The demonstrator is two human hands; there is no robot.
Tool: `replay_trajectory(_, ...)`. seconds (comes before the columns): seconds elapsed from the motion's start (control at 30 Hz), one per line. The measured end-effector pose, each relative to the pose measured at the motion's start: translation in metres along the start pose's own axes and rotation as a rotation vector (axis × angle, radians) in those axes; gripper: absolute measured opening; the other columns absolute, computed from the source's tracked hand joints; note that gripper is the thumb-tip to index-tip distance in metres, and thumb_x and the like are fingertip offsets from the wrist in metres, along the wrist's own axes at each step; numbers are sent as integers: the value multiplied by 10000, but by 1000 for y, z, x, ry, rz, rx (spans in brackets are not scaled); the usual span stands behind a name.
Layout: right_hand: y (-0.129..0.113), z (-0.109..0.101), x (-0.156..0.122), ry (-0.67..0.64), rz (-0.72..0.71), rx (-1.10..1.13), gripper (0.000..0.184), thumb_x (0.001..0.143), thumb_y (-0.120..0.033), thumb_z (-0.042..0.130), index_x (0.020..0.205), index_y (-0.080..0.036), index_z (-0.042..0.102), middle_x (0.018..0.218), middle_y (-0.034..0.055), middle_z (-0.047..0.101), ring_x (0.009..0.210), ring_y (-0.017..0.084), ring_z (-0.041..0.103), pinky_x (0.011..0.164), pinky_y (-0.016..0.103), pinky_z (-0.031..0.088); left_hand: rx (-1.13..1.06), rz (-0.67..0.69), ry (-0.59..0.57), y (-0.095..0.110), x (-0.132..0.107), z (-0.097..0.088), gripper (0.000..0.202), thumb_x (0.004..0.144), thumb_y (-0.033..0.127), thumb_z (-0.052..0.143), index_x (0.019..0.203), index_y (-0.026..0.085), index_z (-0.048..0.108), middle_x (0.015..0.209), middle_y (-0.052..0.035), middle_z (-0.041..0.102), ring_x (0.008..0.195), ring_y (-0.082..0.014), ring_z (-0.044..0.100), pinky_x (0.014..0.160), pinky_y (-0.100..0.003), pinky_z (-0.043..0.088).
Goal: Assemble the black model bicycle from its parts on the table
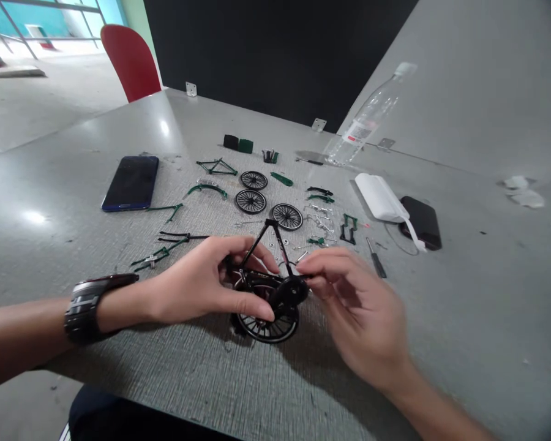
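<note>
A small black model bicycle frame (pixel 272 245) with one spoked wheel (pixel 269 327) fitted stands near the table's front edge. My left hand (pixel 202 283), a dark watch on its wrist, is closed round the frame from the left. My right hand (pixel 354 303) pinches at the crank area on the frame's right side; what lies between its fingertips is too small to name. Beyond them lie three loose spoked wheels (pixel 252 201), green frame pieces (pixel 217 166), a green fender (pixel 207 188) and several small screws and parts (pixel 321 222).
A dark phone (pixel 131 182) lies at the left. At the right are a white pouch (pixel 380 196), a black box (pixel 421 222) and a small screwdriver (pixel 375 257). An empty plastic bottle (pixel 365 122) lies further back. A red chair (pixel 131 60) stands behind the grey table (pixel 463 294).
</note>
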State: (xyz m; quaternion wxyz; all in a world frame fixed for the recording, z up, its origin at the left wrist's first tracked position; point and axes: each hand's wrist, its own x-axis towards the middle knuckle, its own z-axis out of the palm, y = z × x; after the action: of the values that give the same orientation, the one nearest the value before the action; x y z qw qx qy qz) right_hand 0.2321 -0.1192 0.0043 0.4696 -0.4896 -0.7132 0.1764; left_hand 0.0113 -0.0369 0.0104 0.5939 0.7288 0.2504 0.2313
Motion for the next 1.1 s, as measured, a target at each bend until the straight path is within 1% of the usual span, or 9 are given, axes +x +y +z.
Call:
replay_trajectory(0.1,-2,0,0,47,73,41,122,937,-191,645,1028,-259,689,929,-4,691,850,119,642,730,236,516,-84,34,-56,2,0,0,311,814,337,800,1023,161,650,977,-28,704,938,-162,666,832,-273,538)
replay_trajectory(0.17,-2,1,0,53,99,45,97,930,-211,661,1002,-260,704,905,-7,703,823,120,644,717,237,515,-117,44,-90,3,0,2,261,845,307,768,1012,160,634,972,-22,688,924,-149,652,824,-259,534)
replay_trajectory(0.33,0,8,-3,-104,107,152,67,946,-258,639,949,-248,706,827,-14,687,730,115,618,652,238,487,-81,19,-165,2,-1,5,181,926,324,664,948,152,613,888,-13,650,818,-131,603,737,-248,501)
replay_trajectory(0.47,-2,12,-7,-138,236,280,71,955,-310,628,956,-244,656,797,-29,640,670,98,560,568,212,434,-5,25,-87,2,0,5,252,964,362,592,821,172,508,758,37,520,688,-102,460,625,-228,399)
replay_trajectory(0.57,-4,11,-6,-236,329,305,131,986,-342,578,929,-237,631,765,-34,599,665,98,524,587,221,422,13,10,-24,1,0,6,282,975,378,566,799,187,456,728,55,436,659,-101,379,600,-238,345)
replay_trajectory(0.73,-7,7,-1,-384,222,233,182,1015,-282,513,858,-230,589,797,-33,585,725,102,525,687,244,429,-86,-28,70,-2,1,6,265,986,405,528,845,197,444,745,48,466,665,-109,398,600,-252,357)
replay_trajectory(0.87,-8,3,-1,-357,159,249,157,1032,-274,465,940,-248,589,834,-32,578,750,104,531,702,252,435,-116,-6,131,-5,3,3,253,992,392,520,851,200,434,768,42,492,682,-109,436,634,-258,387)
replay_trajectory(0.97,-6,1,-3,-326,115,232,84,1013,-254,505,998,-258,588,860,-29,581,786,111,547,712,257,447,-83,7,159,-6,4,0,266,998,402,509,841,200,434,777,35,499,683,-112,449,636,-269,387)
replay_trajectory(1.1,-2,2,-6,-216,68,139,91,996,-198,538,1002,-273,588,873,-42,602,799,96,563,716,235,450,-45,-7,120,-6,3,-1,289,1020,427,453,862,187,475,810,13,509,724,-129,469,664,-287,407)
